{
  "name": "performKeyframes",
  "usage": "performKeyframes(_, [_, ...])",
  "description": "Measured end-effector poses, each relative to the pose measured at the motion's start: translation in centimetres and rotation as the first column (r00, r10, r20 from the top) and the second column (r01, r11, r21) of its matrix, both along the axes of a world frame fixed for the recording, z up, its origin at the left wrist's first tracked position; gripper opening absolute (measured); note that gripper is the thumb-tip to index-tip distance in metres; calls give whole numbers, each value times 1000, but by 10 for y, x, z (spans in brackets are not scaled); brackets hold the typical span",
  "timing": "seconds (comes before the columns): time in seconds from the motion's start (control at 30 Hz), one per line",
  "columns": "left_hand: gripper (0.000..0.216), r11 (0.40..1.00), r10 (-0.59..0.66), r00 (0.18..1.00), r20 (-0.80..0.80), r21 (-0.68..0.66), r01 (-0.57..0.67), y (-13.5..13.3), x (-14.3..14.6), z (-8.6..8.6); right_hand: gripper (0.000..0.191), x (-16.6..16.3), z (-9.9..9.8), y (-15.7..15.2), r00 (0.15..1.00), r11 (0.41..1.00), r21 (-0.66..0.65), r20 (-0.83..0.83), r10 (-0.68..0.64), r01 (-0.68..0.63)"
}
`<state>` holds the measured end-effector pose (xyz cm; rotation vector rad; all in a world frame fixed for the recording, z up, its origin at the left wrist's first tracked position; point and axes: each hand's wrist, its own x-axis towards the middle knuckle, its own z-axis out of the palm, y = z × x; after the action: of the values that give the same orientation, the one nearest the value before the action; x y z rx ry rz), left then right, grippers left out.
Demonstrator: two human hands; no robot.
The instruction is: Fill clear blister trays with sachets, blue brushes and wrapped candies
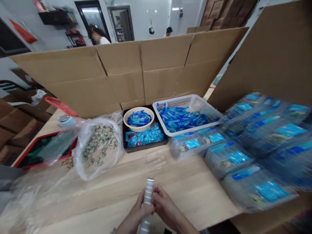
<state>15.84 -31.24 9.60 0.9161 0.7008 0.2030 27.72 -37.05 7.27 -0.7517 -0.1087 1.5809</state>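
Wooden table (180, 182), silvery strip (148, 191), cardboard (168, 79), pale wall (143, 16)

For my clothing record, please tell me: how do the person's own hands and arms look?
The left hand and the right hand are bare, without gloves. The right forearm shows no sleeve in view, and I see no cables or markings.

Shines on the near strip (148, 191) — shows smooth, grained wood on the table (117, 185), matt cardboard on the far partition (126, 87), crinkled translucent plastic on the left bag (78, 157).
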Motion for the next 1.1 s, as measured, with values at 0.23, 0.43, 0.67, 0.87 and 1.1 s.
performKeyframes(0.23, [76, 993, 116, 990, -78, 28, -114, -29, 12, -16, 36, 16, 1, -18, 979, 989, 6, 148, 143, -146])
performKeyframes(0.43, [50, 997, 80, 994, -72, -19, -81, -33, 20, 16, 33, 20, 3, -25, 989, 991, 38, 74, 129, -132])
performKeyframes(0.67, [43, 988, 93, 996, 11, -127, -91, -41, 35, 31, 27, 33, 9, -31, 996, 997, 27, 60, 74, -75])
performKeyframes(0.87, [31, 992, 84, 996, 22, -98, -81, -42, 29, 18, 27, 32, 11, -32, 994, 998, 34, 90, 58, -62])
performKeyframes(1.1, [68, 998, 34, 991, -130, -51, -40, -21, 14, 14, 35, 13, 15, -24, 869, 981, -186, 474, 144, -61])
